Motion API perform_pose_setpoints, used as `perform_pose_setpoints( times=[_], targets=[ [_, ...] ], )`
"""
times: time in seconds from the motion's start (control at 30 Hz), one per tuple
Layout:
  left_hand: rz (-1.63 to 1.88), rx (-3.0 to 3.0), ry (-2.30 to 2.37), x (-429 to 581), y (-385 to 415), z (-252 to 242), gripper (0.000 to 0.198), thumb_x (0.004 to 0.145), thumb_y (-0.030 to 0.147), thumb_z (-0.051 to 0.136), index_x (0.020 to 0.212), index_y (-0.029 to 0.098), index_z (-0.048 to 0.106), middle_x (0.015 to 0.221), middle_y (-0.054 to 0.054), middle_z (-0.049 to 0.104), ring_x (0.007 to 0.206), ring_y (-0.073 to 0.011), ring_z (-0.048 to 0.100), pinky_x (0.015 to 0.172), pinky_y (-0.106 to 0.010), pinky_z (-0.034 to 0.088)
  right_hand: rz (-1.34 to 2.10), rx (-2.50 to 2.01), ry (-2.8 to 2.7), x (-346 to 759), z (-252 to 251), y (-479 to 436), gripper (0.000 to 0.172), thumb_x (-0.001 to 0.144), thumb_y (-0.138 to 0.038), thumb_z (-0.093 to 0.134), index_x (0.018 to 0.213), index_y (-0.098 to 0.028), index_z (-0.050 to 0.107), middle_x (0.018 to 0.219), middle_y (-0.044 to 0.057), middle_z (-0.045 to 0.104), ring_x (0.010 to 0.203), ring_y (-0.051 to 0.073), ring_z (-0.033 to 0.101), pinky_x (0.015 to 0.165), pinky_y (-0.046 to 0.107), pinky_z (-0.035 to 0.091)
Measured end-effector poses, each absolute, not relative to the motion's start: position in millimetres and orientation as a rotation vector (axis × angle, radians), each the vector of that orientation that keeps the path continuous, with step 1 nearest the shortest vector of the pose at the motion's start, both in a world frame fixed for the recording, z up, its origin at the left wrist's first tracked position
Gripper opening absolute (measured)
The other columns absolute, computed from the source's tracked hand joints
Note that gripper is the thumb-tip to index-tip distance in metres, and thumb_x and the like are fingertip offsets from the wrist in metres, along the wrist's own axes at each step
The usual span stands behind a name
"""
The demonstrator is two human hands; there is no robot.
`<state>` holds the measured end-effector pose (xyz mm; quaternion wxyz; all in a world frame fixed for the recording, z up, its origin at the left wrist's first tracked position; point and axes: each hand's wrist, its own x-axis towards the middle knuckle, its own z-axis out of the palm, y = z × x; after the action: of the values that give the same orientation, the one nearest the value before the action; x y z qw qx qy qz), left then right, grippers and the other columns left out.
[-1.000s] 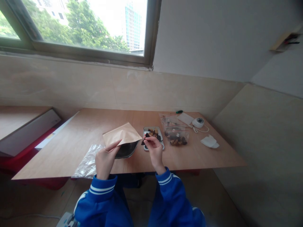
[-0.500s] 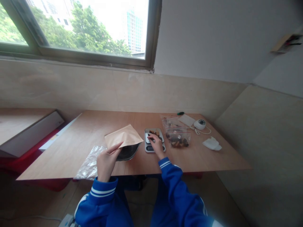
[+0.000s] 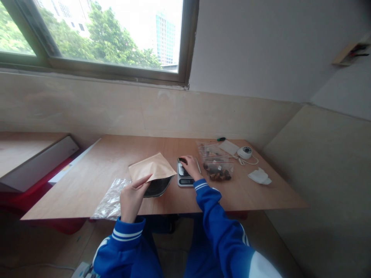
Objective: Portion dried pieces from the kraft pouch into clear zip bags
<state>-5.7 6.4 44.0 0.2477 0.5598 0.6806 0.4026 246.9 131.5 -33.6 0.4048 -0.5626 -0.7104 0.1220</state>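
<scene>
My left hand (image 3: 131,199) pinches the edge of a tan kraft paper pouch (image 3: 153,166), thumb on top. The pouch lies tilted over the table with its dark mouth (image 3: 158,187) gaping toward me. To its right is a small silver kitchen scale (image 3: 180,178) with a dark display at its near end. Over the scale's plate my right hand (image 3: 190,166) is closed, its fingertips on dark brown dried pieces (image 3: 182,160). The hand covers part of the plate, and I cannot make out exactly what kind of pieces these are.
Clear zip bags (image 3: 218,170) with brown dried pieces lie right of the scale. Beyond them are a white round device (image 3: 245,152) with a cord, a green-capped item (image 3: 221,139) and a crumpled tissue (image 3: 260,176). A crinkled plastic bag (image 3: 108,200) hangs near the front edge.
My right hand has moved slightly up and over the scale plate, and its fingers now close on the dark pieces there. The left hand and pouch have hardly moved.
</scene>
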Motion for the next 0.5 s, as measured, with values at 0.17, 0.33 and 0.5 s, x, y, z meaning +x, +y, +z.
perform_pose_setpoints(
  times=[0.17,0.33,0.5],
  targets=[
    [1.099,1.514,1.849,-11,6,43,0.031,0.074,0.04,0.061,0.1,0.029,0.073,0.092,0.002,0.075,0.1,-0.0237,0.066,0.078,-0.026,0.052,0.235,-1.536,-1.839,248,-35,133,0.023,0.078,-0.017,0.061,0.101,-0.018,0.067,0.111,0.013,0.065,0.115,0.028,0.048,0.101,0.049,0.031],
    [1.095,1.516,1.844,-7,6,42,0.031,0.074,0.04,0.061,0.1,0.029,0.073,0.092,0.001,0.075,0.102,-0.0244,0.065,0.078,-0.027,0.051,0.226,-1.384,-1.68,250,-17,97,0.027,0.086,-0.023,0.049,0.109,-0.017,0.063,0.11,0.012,0.063,0.107,0.024,0.052,0.095,0.041,0.039],
    [1.029,1.564,1.884,5,10,37,0.031,0.075,0.043,0.06,0.1,0.03,0.073,0.091,0.0,0.075,0.098,-0.0252,0.067,0.076,-0.028,0.051,0.262,-1.1,-1.63,220,2,28,0.027,0.086,-0.014,0.04,0.095,-0.022,0.065,0.089,0.006,0.065,0.088,0.02,0.058,0.082,0.035,0.047]
  ],
)
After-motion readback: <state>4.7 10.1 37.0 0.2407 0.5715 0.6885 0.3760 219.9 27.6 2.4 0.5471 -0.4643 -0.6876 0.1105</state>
